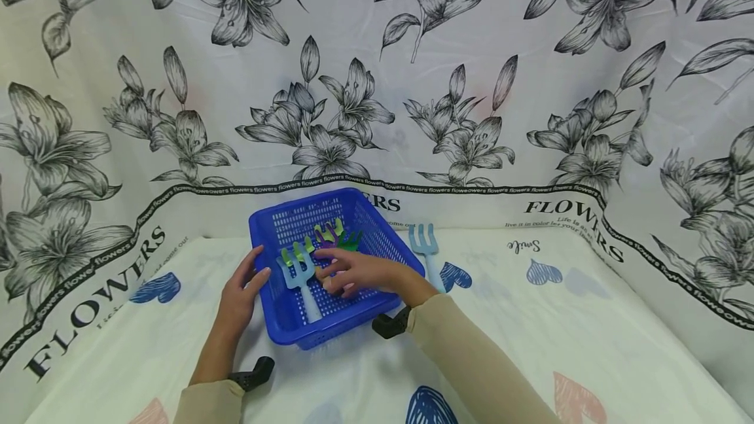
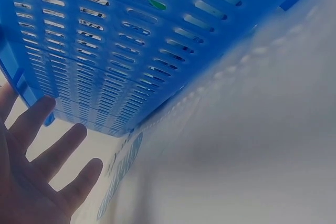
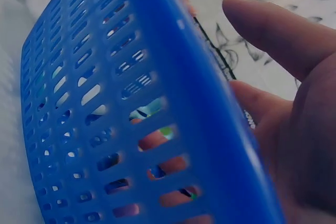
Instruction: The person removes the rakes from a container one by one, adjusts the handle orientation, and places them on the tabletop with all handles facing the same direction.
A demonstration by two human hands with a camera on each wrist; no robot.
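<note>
Looking forward and down over left hand (image 1: 240,286) and right hand (image 1: 366,273); beside each, facing the shared basket (image 1: 347,324) closely.

The right hand (image 1: 362,273) covered part of the blue basket's (image 1: 347,321) floor, and whether its fingertips held anything could not be told. The green tool (image 1: 351,241) and purple tool (image 1: 330,236) beyond it were partly hidden, too small for their full shapes. Outside, the handle end of a pale-blue fork (image 1: 425,248) disappeared behind the right sleeve (image 1: 477,365), itself cut off by the bottom edge. The left wrist view cropped the left hand (image 2: 37,166) at the left edge and the basket at the top; a green sliver (image 2: 157,4) through one slot was unidentifiable. In the right wrist view, blurred contents showed only piecemeal through slots
</note>
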